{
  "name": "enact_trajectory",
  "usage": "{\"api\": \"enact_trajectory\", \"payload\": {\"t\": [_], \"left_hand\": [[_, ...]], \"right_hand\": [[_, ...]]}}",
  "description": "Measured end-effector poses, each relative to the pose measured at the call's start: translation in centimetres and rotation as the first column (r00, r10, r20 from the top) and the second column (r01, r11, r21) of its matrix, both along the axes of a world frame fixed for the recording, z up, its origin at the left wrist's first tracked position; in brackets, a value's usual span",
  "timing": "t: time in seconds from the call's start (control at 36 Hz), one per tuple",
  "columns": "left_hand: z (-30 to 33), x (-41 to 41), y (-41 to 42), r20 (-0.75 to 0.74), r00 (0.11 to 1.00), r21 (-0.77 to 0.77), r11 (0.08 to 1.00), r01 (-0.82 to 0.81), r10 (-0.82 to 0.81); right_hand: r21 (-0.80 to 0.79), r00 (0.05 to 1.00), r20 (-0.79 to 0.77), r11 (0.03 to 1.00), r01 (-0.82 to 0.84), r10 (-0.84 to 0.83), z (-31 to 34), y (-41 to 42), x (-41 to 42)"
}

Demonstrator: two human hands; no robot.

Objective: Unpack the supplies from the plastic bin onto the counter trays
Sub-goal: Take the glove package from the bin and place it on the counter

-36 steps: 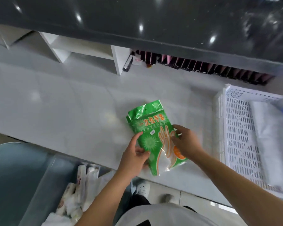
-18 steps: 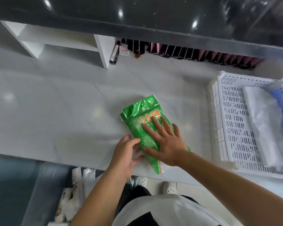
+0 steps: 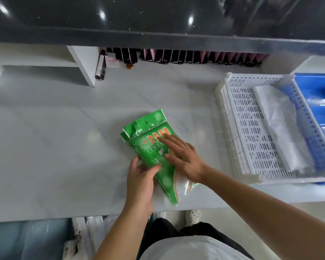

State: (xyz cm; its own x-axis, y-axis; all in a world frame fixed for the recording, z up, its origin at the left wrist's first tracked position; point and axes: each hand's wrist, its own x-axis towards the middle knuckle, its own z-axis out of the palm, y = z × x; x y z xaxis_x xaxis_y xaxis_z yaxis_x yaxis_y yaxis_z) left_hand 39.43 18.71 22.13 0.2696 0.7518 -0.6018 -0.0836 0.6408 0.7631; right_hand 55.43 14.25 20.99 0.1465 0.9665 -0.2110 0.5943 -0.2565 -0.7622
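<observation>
Since half a second ago the left hand (image 3: pixel 141 177) has shifted from resting beside the green glove packet (image 3: pixel 152 145) to pinching its left edge, thumb over the top and fingers curled beneath. The right hand (image 3: pixel 184 156) is staying flat on the packet, fingers straight and pressing down, holding nothing. The packet is lying on the white counter (image 3: pixel 54 147) near its front edge, about midway along, well apart from the white perforated tray (image 3: pixel 251 128) at the right end. Its long axis is running diagonally: the header end is pointing toward the back, the other end toward the front edge and slightly right.
</observation>
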Motion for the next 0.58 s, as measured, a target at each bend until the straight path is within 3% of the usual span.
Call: {"api": "enact_trajectory", "payload": {"t": [0.08, 0.17, 0.33, 0.47, 0.58], "left_hand": [[0.2, 0.7, -0.6, -0.023, 1.000, 0.043, 0.999, 0.004, -0.003], [0.6, 1.3, -0.4, -0.024, 0.999, 0.078, 0.997, 0.028, -0.026], [3.9, 1.3, 1.3, 0.079, 0.978, 0.214, 0.962, 0.171, -0.191], [7.6, 3.8, 1.6, 0.211, 0.882, 0.298, 0.887, 0.353, -0.422], [9.3, 8.4, -0.1, 0.254, 0.774, 0.360, 0.799, 0.481, -0.580]], "right_hand": [[0.000, 0.942, -0.286, 0.984, 0.180, -0.173, 0.9, -0.4, 0.8], [-0.046, 0.838, -0.447, 0.944, 0.327, -0.313, 1.8, -1.0, 1.6], [-0.100, 0.685, -0.570, 0.866, 0.490, -0.454, 5.2, -3.2, 5.0], [-0.158, 0.484, -0.798, 0.900, 0.408, -0.359, 8.9, -7.4, 10.4], [-0.121, 0.465, -0.835, 0.923, 0.366, -0.294, 11.3, -11.2, 15.4]]}}
